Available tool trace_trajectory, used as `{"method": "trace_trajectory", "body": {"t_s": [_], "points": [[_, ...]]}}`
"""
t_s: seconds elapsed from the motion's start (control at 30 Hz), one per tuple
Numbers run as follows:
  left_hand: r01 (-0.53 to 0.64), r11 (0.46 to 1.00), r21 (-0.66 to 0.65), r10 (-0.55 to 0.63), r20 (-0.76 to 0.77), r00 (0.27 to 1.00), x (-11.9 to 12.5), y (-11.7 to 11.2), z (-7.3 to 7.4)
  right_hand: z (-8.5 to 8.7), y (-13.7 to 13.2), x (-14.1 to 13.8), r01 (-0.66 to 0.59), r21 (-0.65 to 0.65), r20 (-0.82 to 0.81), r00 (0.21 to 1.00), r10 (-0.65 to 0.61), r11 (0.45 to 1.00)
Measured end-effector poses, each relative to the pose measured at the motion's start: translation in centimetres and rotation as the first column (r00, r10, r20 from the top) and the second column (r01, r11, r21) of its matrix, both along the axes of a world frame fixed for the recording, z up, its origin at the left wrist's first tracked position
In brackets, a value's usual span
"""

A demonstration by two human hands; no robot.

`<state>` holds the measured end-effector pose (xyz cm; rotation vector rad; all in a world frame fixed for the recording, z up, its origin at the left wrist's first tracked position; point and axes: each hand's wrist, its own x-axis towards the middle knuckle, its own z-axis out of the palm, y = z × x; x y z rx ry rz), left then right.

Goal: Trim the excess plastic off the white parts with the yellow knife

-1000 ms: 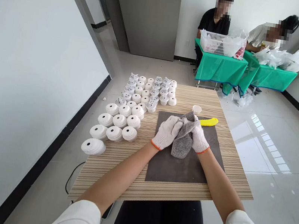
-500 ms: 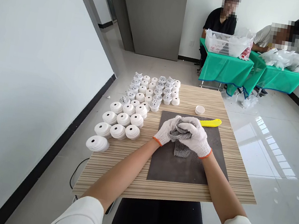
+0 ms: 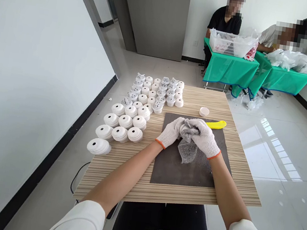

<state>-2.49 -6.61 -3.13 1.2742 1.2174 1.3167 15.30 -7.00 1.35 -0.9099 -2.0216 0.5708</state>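
Note:
Both my hands wear white knit gloves with orange cuffs. My left hand (image 3: 170,132) and my right hand (image 3: 204,137) are closed together on a grey cloth (image 3: 187,148) above a dark grey mat (image 3: 179,171). The cloth's lower end hangs down onto the mat. Whatever the cloth may wrap is hidden by my fingers. A yellow tool (image 3: 216,124) lies just beyond my right hand, and a small white cap (image 3: 204,111) sits past it.
Rows of white round parts (image 3: 124,122) cover the left side of the striped wooden table (image 3: 121,172), smaller ones (image 3: 160,90) farther back. Two people sit at green-covered tables (image 3: 227,68) with a white basket (image 3: 228,44) and plastic bags. A cable (image 3: 74,180) hangs at the table's left.
My right hand has moved over the top of the cloth and bunched it against my left hand. The cloth hangs shorter than a second ago.

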Motion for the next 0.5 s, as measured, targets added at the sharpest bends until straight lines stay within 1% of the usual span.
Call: {"method": "trace_trajectory", "body": {"t_s": [0.1,0.17,0.27,0.37,0.43,0.5], "points": [[0.060,0.996,0.059,-0.046,-0.216,0.975,-0.2,-0.5,0.6,-0.1,-0.1,-0.1,0.016,-0.069,-0.016,1.000,-0.018,0.997],[0.064,0.995,0.076,-0.034,-0.340,0.940,-0.2,-0.9,1.1,-0.1,-0.2,-0.3,0.033,-0.126,-0.021,0.999,-0.036,0.991],[0.036,0.997,0.072,-0.003,-0.408,0.913,-0.1,-1.3,2.0,0.0,-0.3,-0.5,0.078,-0.199,0.001,0.997,-0.079,0.977],[0.022,0.997,0.070,0.013,-0.456,0.890,-0.1,-1.4,2.4,-0.3,-0.1,-0.6,0.123,-0.248,0.002,0.992,-0.126,0.961],[0.020,0.998,0.058,0.010,-0.476,0.880,-0.1,-1.3,2.4,-0.7,0.1,-0.6,0.124,-0.257,-0.020,0.991,-0.133,0.958],[0.014,0.999,0.034,0.004,-0.462,0.887,-0.1,-1.2,2.3,-1.0,0.2,-0.4,0.137,-0.230,-0.016,0.989,-0.144,0.963]]}}
